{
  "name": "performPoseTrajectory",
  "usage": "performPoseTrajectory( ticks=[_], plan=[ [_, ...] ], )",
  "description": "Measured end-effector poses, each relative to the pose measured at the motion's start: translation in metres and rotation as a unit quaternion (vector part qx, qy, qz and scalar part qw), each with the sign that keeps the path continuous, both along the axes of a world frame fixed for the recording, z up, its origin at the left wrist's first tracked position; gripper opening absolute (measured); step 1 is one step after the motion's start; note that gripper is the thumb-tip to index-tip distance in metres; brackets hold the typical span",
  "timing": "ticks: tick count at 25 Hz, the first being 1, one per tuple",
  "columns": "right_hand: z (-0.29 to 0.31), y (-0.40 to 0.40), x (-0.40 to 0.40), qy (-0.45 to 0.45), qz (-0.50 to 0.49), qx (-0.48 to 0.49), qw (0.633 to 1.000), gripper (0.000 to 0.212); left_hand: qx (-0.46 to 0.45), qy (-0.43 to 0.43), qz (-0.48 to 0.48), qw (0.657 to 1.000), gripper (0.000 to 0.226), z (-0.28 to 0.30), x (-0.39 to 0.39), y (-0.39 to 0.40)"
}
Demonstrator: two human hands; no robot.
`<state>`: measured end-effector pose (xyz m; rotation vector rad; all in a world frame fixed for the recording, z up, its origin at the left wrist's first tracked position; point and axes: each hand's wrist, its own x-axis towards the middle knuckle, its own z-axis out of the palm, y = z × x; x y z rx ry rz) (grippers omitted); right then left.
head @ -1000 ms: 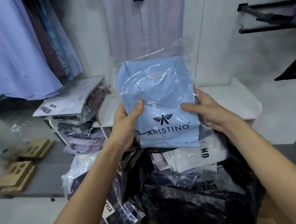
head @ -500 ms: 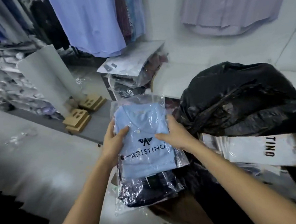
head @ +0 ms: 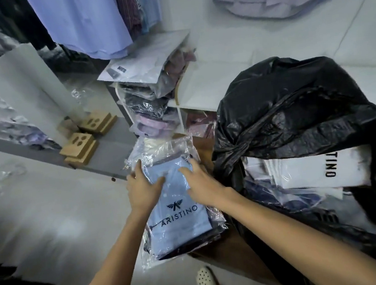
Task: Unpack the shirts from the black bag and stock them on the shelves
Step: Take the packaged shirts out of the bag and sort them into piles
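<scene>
Single head view — looks steeply down, close over hands (head: 170,186).

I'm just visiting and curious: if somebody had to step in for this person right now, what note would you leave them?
Left hand and right hand: both lie flat on the far end of the light blue bagged shirt, not gripping it.
That shirt lies on top of a small pile of bagged shirts beside the black bag.
Done: at least this one shirt is out of the bag.
Left: white bagged shirts still show in the bag's mouth; unpack them, then move the pile to the shelves.
</scene>
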<state>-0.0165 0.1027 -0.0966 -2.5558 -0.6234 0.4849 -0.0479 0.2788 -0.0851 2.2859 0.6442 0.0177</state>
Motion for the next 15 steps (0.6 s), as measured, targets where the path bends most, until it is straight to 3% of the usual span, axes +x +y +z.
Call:
performPoseTrajectory(
  ticks=[3, 6, 10, 12, 14, 15],
  plan=[
    [0.032, -0.028, 0.006, -0.088, -0.017, 0.113, 0.99, 0.049, -0.032, -0.126, -0.097, 0.987, 0.073, 0.048, 0.021, -0.045],
    [0.053, -0.085, 0.003, -0.125, -0.076, 0.182, 0.972, 0.033, -0.073, -0.262, -0.212, 0.939, 0.054, 0.082, 0.031, -0.113],
    [0.061, -0.183, -0.025, -0.163, -0.15, 0.176, 0.959, 0.022, -0.082, -0.33, -0.346, 0.874, 0.043, 0.091, 0.022, -0.205],
    [0.057, -0.232, -0.041, -0.131, -0.197, 0.145, 0.961, 0.017, -0.107, -0.303, -0.411, 0.853, 0.036, 0.087, 0.012, -0.24],
    [0.053, -0.281, -0.064, -0.109, -0.254, 0.137, 0.951, 0.018, -0.127, -0.186, -0.49, 0.842, 0.036, 0.08, 0.002, -0.274],
    [0.052, -0.302, -0.077, -0.107, -0.28, 0.138, 0.944, 0.023, -0.083, -0.118, -0.533, 0.834, 0.044, 0.074, -0.001, -0.288]
  ],
)
